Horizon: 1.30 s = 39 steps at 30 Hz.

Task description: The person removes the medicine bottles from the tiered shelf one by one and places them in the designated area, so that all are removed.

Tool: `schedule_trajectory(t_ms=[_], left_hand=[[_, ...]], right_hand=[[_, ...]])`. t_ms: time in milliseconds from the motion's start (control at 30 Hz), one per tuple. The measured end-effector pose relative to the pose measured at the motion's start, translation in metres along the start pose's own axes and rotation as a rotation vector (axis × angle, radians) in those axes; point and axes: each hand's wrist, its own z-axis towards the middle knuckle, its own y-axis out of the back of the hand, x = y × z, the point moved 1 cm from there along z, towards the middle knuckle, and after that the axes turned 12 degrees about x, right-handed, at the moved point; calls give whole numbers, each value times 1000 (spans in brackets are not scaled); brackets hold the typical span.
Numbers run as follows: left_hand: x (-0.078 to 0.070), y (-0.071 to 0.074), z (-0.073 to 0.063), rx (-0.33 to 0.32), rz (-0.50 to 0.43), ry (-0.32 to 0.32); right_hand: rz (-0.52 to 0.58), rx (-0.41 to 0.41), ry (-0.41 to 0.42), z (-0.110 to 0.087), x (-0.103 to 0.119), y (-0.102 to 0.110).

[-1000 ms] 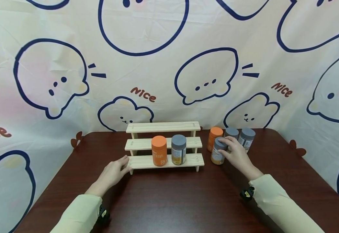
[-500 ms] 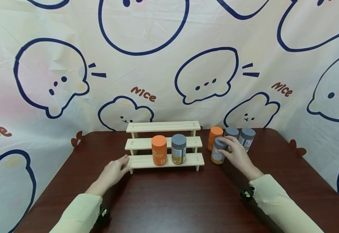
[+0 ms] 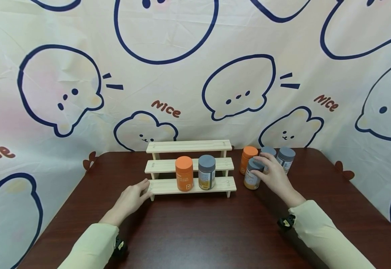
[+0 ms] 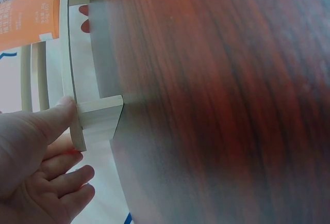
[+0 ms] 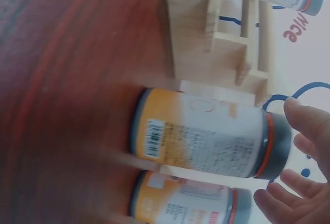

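Note:
A three-tier wooden shelf (image 3: 165, 186) stands on the dark table. My left hand (image 3: 131, 200) pinches the left end of its lowest board; in the left wrist view the thumb (image 4: 59, 115) lies against the board's edge. On that board stand an orange jar (image 3: 183, 175) and a grey-lidded jar (image 3: 207, 172). Right of the shelf, my right hand (image 3: 277, 179) is spread at the lid of another grey-lidded jar (image 3: 251, 179), upright on the table. In the right wrist view the thumb (image 5: 307, 118) and fingers (image 5: 289, 193) lie loosely about that lid (image 5: 277, 146).
Behind the right hand's jar stand an orange-lidded jar (image 3: 246, 158) and two more grey-lidded jars, one (image 3: 285, 158) at the right, the other (image 3: 267, 151) partly hidden by the hand. A patterned cloth (image 3: 195, 86) hangs at the table's back edge.
The right hand's fingers have loosened and lifted slightly at the lid, showing more of it. Its jar stays in place. The left hand and shelf look unmoved.

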Motion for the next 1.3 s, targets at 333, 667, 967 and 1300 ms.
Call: schedule_trajectory(t_ms=[333, 667, 967, 1300], left_hand=[[0, 0, 1, -9, -4, -11], [-1, 0, 0, -4, -3, -7], [-1, 0, -1, -11, -2, -5], [-1, 1, -2, 1, -8, -3]], right_hand=[[63, 20, 13, 14, 22, 12], [131, 49, 105, 30, 49, 9], [171, 83, 197, 39, 71, -3], [245, 138, 267, 45, 84, -24]])
